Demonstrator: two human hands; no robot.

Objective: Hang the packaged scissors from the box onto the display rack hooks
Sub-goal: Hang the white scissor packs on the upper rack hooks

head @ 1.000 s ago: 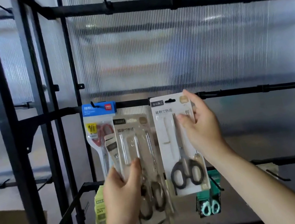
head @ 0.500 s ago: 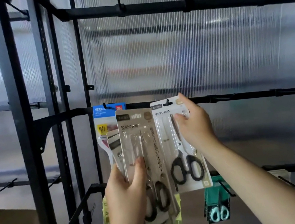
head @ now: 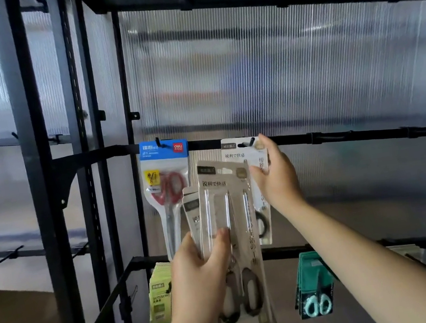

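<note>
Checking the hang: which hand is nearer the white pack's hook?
Right. The right hand holds the white pack beside the hook; the left hand grips a stack below.

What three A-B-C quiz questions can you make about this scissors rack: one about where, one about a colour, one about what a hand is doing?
1. Where does the blue-topped scissors pack hang? A) lowest rail B) middle rail, left of the white scissors pack C) on the floor
2. What colour are its scissors' handles? A) red B) yellow C) purple
3. What is the left hand doing? A) waving empty B) pointing up C) gripping a stack of beige scissors packs
Answers: 1 B, a hook pokes through its top; 2 A, red loops show through the plastic; 3 C, its thumb presses the stack's front
</note>
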